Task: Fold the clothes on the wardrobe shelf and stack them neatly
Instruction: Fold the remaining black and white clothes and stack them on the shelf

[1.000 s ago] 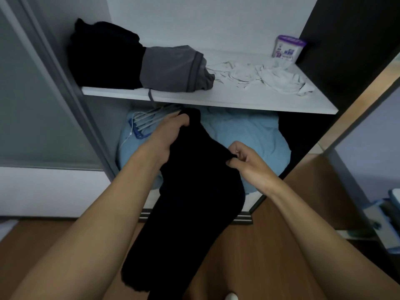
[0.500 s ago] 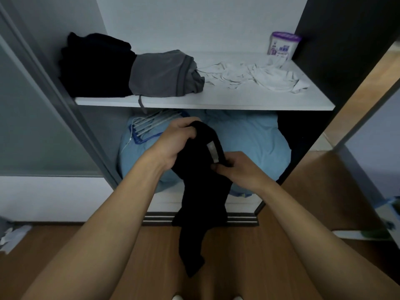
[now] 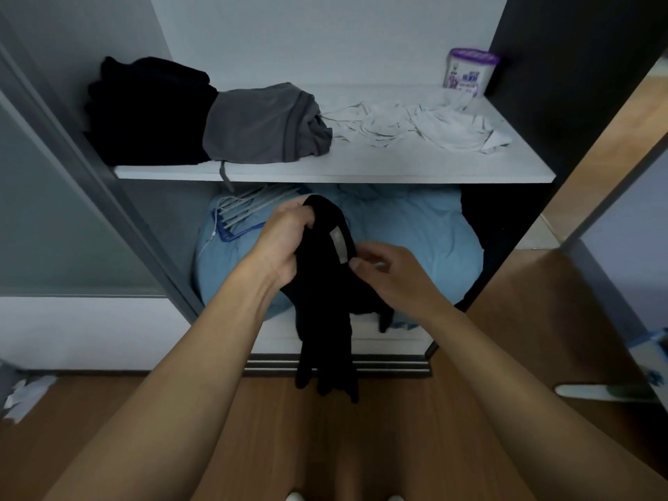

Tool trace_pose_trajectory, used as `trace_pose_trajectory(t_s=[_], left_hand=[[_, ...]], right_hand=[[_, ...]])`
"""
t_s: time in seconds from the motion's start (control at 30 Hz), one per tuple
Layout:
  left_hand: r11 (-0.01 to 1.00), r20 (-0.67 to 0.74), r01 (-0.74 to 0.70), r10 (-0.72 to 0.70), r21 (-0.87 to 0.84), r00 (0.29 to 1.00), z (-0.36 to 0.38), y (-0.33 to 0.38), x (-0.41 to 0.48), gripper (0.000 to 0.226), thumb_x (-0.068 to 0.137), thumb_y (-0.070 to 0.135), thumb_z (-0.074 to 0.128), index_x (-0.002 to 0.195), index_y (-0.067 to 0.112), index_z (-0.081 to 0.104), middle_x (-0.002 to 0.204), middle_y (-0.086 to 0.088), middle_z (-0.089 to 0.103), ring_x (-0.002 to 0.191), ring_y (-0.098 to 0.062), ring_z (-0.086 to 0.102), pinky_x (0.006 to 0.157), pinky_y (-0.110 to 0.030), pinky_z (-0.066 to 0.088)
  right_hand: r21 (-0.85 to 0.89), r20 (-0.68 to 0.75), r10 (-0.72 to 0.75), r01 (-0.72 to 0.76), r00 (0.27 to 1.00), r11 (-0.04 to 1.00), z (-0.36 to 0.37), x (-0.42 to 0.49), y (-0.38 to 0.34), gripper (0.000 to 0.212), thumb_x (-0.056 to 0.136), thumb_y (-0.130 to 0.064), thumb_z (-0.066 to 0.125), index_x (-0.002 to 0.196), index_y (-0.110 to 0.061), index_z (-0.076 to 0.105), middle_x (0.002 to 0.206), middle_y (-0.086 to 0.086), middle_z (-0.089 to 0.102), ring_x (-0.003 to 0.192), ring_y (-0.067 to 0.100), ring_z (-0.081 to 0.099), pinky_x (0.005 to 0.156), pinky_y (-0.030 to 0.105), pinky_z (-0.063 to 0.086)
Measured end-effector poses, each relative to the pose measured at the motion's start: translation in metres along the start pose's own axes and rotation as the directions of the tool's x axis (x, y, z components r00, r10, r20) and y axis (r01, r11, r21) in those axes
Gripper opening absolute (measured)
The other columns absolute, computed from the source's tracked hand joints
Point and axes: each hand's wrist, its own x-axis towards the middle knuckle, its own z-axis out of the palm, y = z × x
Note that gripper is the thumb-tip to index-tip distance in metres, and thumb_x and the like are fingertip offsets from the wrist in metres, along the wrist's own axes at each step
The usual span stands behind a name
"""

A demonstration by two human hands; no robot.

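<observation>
Loosely bunched in left hand (image 3: 278, 244), right fingers (image 3: 356, 263) pinching black garment (image 3: 325, 294) edge; could slip, unravel floorward.

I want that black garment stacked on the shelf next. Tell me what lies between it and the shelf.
Nothing visible does. The black garment hangs from the left hand, right hand at its label, below the shelf. The grey garment and white clothes cover much of the shelf.
</observation>
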Motion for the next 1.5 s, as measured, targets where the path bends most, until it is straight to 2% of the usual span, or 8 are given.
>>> trace_pose_trajectory(t_s=[0.27,0.4,0.7,0.9,1.03,1.13,1.23,1.5], left_hand=[[0.999,0.084,-0.037,0.039,-0.024,0.996,0.0,0.013,-0.005,0.041,0.069,-0.005,0.038,0.046,0.021,0.059,0.048,0.005,0.053,0.042,-0.006,0.049,0.043,-0.015,0.04],[0.999,0.104,-0.028,0.025,0.033,0.994,0.002,0.013,-0.008,0.037,0.064,-0.003,0.039,0.048,0.019,0.064,0.048,0.004,0.056,0.042,-0.007,0.051,0.043,-0.015,0.04],[0.977,0.016,-0.069,0.067,0.2,0.998,-0.002,0.004,-0.003,0.043,0.079,-0.005,0.044,0.062,0.021,0.074,0.058,-0.001,0.066,0.051,-0.013,0.06,0.053,-0.027,0.05],[0.971,-0.045,-0.099,0.111,0.219,0.993,0.003,0.006,-0.001,0.044,0.082,-0.005,0.046,0.064,0.023,0.075,0.061,0.002,0.068,0.053,-0.009,0.062,0.05,-0.02,0.049],[0.945,0.016,-0.116,0.117,0.305,0.993,0.006,0.009,-0.002,0.037,0.073,0.002,0.047,0.065,0.026,0.075,0.063,0.005,0.069,0.057,-0.007,0.063,0.052,-0.018,0.049],[0.92,0.052,-0.089,0.074,0.383,0.996,0.002,0.01,-0.006,0.037,0.067,-0.001,0.045,0.06,0.025,0.07,0.058,0.005,0.063,0.052,-0.007,0.057,0.049,-0.018,0.043],[0.94,0.01,-0.014,0.011,0.34,1.0,0.007,0.009,-0.007,0.039,0.058,0.0,0.04,0.054,0.024,0.07,0.053,0.004,0.062,0.05,-0.009,0.058,0.047,-0.018,0.041],[0.843,-0.033,-0.087,0.122,0.531,0.992,0.022,0.011,-0.006,0.026,0.074,-0.002,0.042,0.065,0.009,0.065,0.052,0.005,0.058,0.049,-0.007,0.054,0.048,-0.018,0.039]], right_hand=[[-0.143,0.19,0.225,-0.2,0.956,0.969,0.006,0.002,0.021,0.017,0.093,-0.027,0.069,0.103,-0.014,0.068,0.1,-0.004,0.067,0.09,0.005,0.062,0.073,0.008,0.044],[0.082,0.059,0.043,-0.048,0.997,0.995,0.01,0.005,0.004,0.016,0.093,-0.019,0.069,0.109,-0.016,0.07,0.103,-0.007,0.07,0.091,-0.002,0.065,0.081,0.012,0.049],[-0.145,-0.227,-0.304,0.277,0.925,0.95,0.017,-0.005,-0.018,0.013,0.092,-0.005,0.067,0.101,-0.004,0.076,0.108,0.006,0.068,0.1,0.016,0.064,0.09,0.027,0.051],[-0.362,-0.213,-0.143,0.058,0.967,0.93,0.02,-0.005,-0.002,0.019,0.091,-0.027,0.068,0.075,-0.021,0.06,0.076,-0.009,0.058,0.069,0.005,0.053,0.064,0.018,0.041],[-0.461,-0.174,0.089,-0.161,0.981,0.873,0.014,-0.003,0.023,0.042,0.095,-0.027,0.057,0.056,-0.023,0.041,0.055,-0.007,0.051,0.053,0.009,0.05,0.058,0.036,0.043],[-0.439,-0.288,0.007,-0.139,0.958,0.888,-0.011,0.002,0.031,0.017,0.098,-0.019,0.057,0.091,-0.017,0.072,0.087,0.009,0.073,0.082,0.026,0.068,0.078,0.042,0.054],[-0.368,-0.167,-0.058,-0.007,0.984,0.93,-0.019,0.007,0.019,0.039,0.097,-0.017,0.057,0.136,-0.017,0.059,0.13,0.005,0.066,0.115,0.02,0.062,0.103,0.035,0.047],[-0.262,-0.246,-0.135,0.068,0.96,0.963,0.019,-0.011,0.014,0.019,0.091,-0.011,0.065,0.109,-0.016,0.07,0.106,-0.001,0.071,0.098,0.006,0.059,0.091,0.023,0.044]])
